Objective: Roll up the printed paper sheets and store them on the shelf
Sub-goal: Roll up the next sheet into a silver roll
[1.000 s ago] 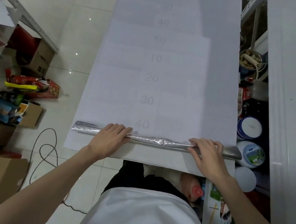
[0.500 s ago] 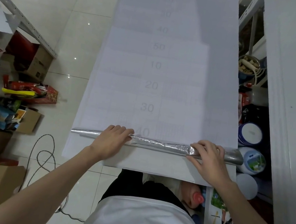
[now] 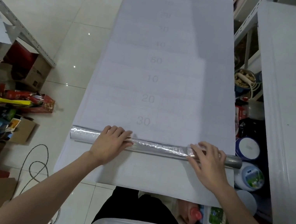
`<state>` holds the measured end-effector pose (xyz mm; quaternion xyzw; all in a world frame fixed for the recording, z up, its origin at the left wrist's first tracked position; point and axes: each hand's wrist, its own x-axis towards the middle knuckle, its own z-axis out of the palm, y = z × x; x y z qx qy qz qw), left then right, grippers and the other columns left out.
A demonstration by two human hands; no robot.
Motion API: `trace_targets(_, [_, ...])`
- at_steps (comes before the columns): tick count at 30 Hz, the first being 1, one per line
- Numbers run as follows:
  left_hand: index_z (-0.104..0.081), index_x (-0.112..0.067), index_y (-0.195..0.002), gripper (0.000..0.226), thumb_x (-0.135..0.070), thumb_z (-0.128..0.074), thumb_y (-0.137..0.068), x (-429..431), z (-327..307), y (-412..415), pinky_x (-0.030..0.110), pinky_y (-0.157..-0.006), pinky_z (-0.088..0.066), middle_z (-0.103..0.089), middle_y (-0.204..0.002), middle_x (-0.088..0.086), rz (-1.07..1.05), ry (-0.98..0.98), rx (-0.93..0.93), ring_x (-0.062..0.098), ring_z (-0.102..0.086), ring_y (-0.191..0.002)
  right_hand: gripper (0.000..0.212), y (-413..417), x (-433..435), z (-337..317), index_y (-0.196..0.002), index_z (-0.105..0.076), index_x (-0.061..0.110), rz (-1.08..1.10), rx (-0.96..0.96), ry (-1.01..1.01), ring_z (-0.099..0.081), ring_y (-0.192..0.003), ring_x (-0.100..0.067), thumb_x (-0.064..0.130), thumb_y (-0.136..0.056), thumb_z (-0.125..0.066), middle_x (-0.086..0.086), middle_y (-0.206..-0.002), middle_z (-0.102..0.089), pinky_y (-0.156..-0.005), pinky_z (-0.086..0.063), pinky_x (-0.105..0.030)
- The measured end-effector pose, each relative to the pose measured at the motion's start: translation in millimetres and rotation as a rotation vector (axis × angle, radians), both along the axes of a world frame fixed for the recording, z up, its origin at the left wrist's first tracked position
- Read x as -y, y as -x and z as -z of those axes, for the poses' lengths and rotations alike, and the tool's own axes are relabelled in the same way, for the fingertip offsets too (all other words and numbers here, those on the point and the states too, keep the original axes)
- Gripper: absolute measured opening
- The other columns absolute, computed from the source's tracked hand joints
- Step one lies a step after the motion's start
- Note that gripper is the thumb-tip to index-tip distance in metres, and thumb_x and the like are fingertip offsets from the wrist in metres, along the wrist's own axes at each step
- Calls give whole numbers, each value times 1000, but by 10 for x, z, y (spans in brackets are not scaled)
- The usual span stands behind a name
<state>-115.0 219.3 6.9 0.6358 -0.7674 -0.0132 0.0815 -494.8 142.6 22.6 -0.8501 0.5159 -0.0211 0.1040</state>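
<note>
A long white printed paper sheet (image 3: 169, 67) lies on the tiled floor and runs away from me, with faint numbers 30, 20, 10 and 50 down its middle. Across it lies a shiny silver roll (image 3: 159, 147), just below the "30". My left hand (image 3: 111, 144) rests on the roll left of centre, fingers laid over its top. My right hand (image 3: 206, 163) presses on the roll near its right end with fingers spread. A flat strip of white sheet (image 3: 152, 174) shows between the roll and my knees.
Cardboard boxes (image 3: 35, 72) and snack packets (image 3: 25, 100) crowd the floor at left under a metal shelf rail (image 3: 21, 26). A grey cable (image 3: 38, 164) loops near my left forearm. Tubs (image 3: 248, 149), a bowl (image 3: 244, 80) and a white panel (image 3: 291, 95) line the right.
The roll has moved away from me along the sheet, covering the "40" and reaching the "30". Both hands travelled with it, and my right hand's fingers have spread.
</note>
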Motion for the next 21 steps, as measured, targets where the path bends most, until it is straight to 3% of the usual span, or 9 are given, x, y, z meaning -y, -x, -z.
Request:
trace_targets(2, [-58, -21, -110, 44, -50, -25, -106, -7, 2, 37, 39, -87, -39, -64, -97, 1, 2, -17, 19, 28, -61, -86, 57, 18, 15, 1, -134, -55, 29, -30, -50, -13, -48, -113, -24, 65, -94, -36, -3, -124, -48, -98, -29, -45])
trace_targets(4, [-58, -20, -110, 42, -51, -30, -105, -31, -5, 40, 41, -94, -38, -60, -107, 3, 42, -36, 47, 28, -58, -92, 62, 14, 59, -5, -134, -54, 27, -29, -66, -21, -50, -108, -22, 68, -95, -27, 0, -119, -52, -96, -29, -43])
trace_targets(7, [-60, -14, -119, 48, -56, -51, -97, -10, -5, 8, 43, -93, -42, -55, -113, 9, 76, 9, 74, 30, -53, -94, 44, -66, 153, -48, -124, -54, 29, 54, -17, -44, -52, -108, -19, 61, -97, -41, 7, -112, -60, -98, -28, -40])
trace_targets(10, [-59, -12, -122, 46, -50, -46, -100, 91, 13, -8, 40, -88, -43, -60, -103, 6, 54, 62, 69, 29, -57, -86, 36, -172, 204, -73, -105, -57, 29, 75, -17, 18, -56, -100, -19, 58, -98, -37, 9, -101, -61, -94, -30, -39])
trace_targets(12, [-60, -13, -115, 39, -44, -39, -104, 172, 22, 3, 41, -93, -40, -62, -95, 4, 36, 71, 60, 29, -58, -80, 44, -184, 204, -29, -109, -61, 25, 69, -27, 82, -57, -105, -22, 57, -102, -33, 4, -110, -61, -95, -32, -41])
trace_targets(15, [-60, -16, -107, 40, -37, -25, -108, 284, 22, 15, 43, -104, -34, -62, -96, 4, 10, 68, 37, 31, -58, -81, 56, -172, 245, 43, -128, -56, 20, 53, -88, 69, -49, -121, -29, 64, -94, -46, -8, -132, -50, -101, -29, -47])
trace_targets(18, [-61, -17, -113, 38, -50, -46, -100, 359, 8, -25, 47, -104, -36, -57, -116, 9, 27, 35, 58, 32, -54, -100, 72, -201, 337, 60, -130, -54, 21, 40, -126, 49, -50, -109, -27, 75, -91, -27, -5, -118, -50, -98, -32, -46])
trace_targets(21, [-59, -14, -121, 51, -57, -50, -95, 454, 11, -42, 44, -94, -40, -55, -108, 10, 32, 27, 96, 32, -54, -93, 63, -245, 439, 40, -125, -56, 24, 107, -69, 46, -53, -107, -23, 73, -92, -34, 4, -111, -57, -98, -32, -44])
